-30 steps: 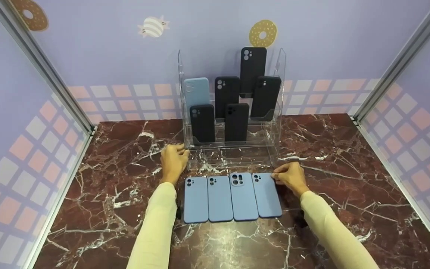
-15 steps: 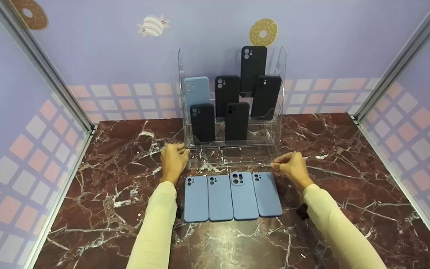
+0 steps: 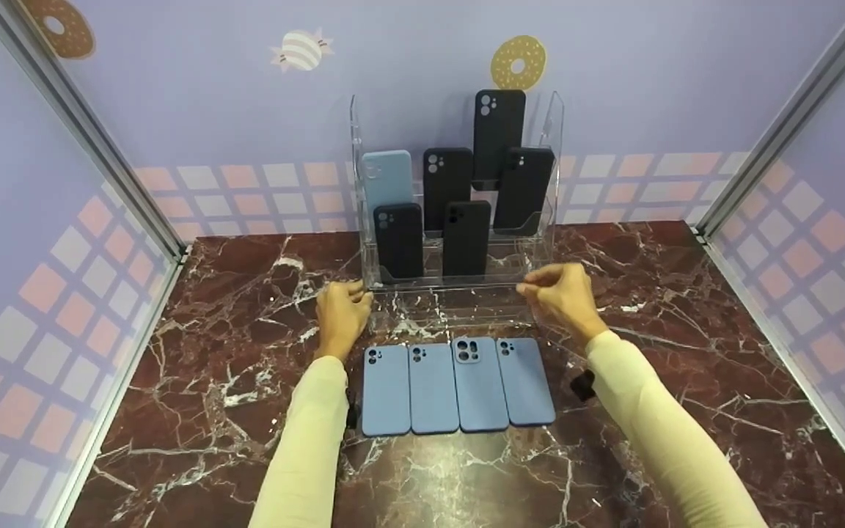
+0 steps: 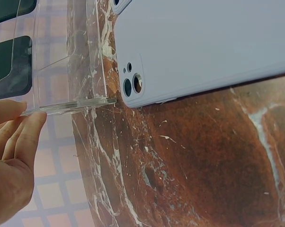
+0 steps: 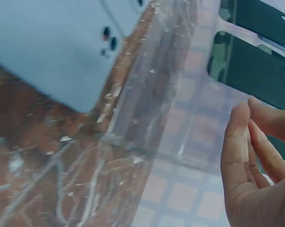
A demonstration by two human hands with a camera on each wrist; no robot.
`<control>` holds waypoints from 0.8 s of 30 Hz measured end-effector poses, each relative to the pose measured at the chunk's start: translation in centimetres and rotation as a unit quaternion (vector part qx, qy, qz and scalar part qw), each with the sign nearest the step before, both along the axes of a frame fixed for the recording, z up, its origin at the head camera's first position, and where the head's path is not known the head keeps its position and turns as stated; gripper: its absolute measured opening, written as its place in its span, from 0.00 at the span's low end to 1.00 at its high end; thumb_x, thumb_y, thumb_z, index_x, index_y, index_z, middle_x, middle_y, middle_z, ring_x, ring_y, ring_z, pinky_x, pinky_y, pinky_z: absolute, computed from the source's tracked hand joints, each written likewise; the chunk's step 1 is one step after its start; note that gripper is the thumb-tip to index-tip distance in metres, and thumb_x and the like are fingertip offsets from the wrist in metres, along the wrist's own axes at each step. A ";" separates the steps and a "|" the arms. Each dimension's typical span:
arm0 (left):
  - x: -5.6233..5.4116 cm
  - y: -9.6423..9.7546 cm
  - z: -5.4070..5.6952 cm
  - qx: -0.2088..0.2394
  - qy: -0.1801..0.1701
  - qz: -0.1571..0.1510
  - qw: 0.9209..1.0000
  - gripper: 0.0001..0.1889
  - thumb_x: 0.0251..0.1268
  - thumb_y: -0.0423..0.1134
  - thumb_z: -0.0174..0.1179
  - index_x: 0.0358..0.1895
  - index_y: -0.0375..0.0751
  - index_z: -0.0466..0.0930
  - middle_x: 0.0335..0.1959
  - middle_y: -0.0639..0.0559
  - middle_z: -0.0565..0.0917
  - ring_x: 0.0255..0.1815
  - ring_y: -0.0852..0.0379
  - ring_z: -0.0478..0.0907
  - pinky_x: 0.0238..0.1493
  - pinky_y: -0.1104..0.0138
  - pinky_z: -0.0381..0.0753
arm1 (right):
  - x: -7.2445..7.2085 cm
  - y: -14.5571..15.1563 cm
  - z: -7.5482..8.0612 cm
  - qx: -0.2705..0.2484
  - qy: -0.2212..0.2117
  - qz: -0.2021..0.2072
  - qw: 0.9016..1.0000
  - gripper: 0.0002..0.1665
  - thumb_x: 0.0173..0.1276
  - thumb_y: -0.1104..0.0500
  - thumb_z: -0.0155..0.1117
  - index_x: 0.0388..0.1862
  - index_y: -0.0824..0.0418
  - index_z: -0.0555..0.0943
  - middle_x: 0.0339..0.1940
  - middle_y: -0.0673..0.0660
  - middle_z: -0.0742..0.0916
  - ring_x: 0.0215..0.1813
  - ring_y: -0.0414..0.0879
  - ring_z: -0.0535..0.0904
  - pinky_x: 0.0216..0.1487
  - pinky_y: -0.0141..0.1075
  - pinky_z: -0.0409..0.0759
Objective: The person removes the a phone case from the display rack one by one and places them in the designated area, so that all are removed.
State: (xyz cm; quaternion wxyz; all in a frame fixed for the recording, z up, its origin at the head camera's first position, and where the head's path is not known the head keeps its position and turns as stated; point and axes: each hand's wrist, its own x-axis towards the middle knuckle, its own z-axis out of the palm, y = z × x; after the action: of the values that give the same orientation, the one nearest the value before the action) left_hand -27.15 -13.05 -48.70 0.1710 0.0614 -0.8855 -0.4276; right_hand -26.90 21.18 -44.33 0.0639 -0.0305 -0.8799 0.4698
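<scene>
A clear acrylic tiered stand (image 3: 459, 288) stands at the back of the table. My left hand (image 3: 342, 315) pinches its left side edge between thumb and fingers, plain in the left wrist view. My right hand (image 3: 563, 297) is at the stand's front right; in the right wrist view its thumb and fingertips come close together with nothing visible between them. Before the stand lie several blue phone cases side by side, among them a leftmost case (image 3: 386, 396), a large-camera case (image 3: 483, 392) and a rightmost case (image 3: 529, 385).
On the stand's tiers lean several black phone cases, such as a front-left black case (image 3: 399, 246) and a top black case (image 3: 499, 132), and one light blue case (image 3: 387, 176). Patterned purple panels (image 3: 217, 88) enclose the marbled table (image 3: 232, 440) at back and sides.
My right hand has left the top corner of the rightmost blue case and moved up and away, to the stand's front right. My left hand stays on the stand's edge.
</scene>
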 end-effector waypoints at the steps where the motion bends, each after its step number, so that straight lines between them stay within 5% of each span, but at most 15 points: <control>1: 0.0 0.0 0.0 -0.001 0.000 0.000 1.000 0.13 0.60 0.31 0.70 0.49 0.35 0.89 0.41 0.42 0.89 0.45 0.47 0.88 0.57 0.52 0.80 | -0.2 -0.3 0.3 -0.008 0.005 0.002 1.000 0.14 0.58 0.59 0.80 0.40 0.65 0.89 0.33 0.59 0.91 0.27 0.42 0.83 0.35 0.31 0.82; 8: 0.0 0.0 -0.1 0.004 -0.006 0.001 1.000 0.13 0.61 0.32 0.71 0.49 0.35 0.89 0.42 0.42 0.89 0.45 0.47 0.88 0.58 0.52 0.80 | -1.9 -2.4 1.4 -0.045 0.048 0.006 0.998 0.14 0.61 0.62 0.78 0.44 0.66 0.89 0.36 0.63 0.91 0.22 0.45 0.85 0.23 0.32 0.83; 14: 0.1 -0.2 -0.2 0.000 0.002 0.006 1.000 0.13 0.59 0.31 0.71 0.49 0.35 0.89 0.40 0.43 0.90 0.44 0.47 0.88 0.57 0.52 0.80 | -3.4 -4.4 1.9 -0.029 0.081 -0.028 0.996 0.15 0.60 0.58 0.79 0.44 0.63 0.90 0.39 0.59 0.91 0.29 0.40 0.83 0.36 0.29 0.80; 17: 0.0 -0.1 -0.3 0.001 0.008 0.005 1.000 0.14 0.59 0.30 0.71 0.49 0.34 0.89 0.39 0.42 0.90 0.43 0.47 0.89 0.56 0.52 0.80 | -4.1 -5.4 2.1 -0.041 0.088 -0.038 0.995 0.15 0.61 0.57 0.78 0.45 0.62 0.90 0.38 0.59 0.92 0.32 0.44 0.85 0.38 0.29 0.79; 24: 0.1 0.0 -0.2 0.005 0.003 0.008 1.000 0.14 0.59 0.32 0.71 0.49 0.35 0.89 0.40 0.43 0.90 0.44 0.48 0.89 0.56 0.52 0.81 | -5.1 -6.8 2.0 -0.085 0.094 -0.052 0.991 0.16 0.64 0.59 0.76 0.48 0.65 0.89 0.36 0.60 0.91 0.34 0.60 0.88 0.26 0.27 0.79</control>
State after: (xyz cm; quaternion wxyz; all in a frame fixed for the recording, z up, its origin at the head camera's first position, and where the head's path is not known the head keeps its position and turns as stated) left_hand -27.06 -13.01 -48.85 0.1763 0.0680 -0.8825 -0.4307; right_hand -31.96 14.42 -42.34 0.1678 -0.0377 -0.8240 0.5398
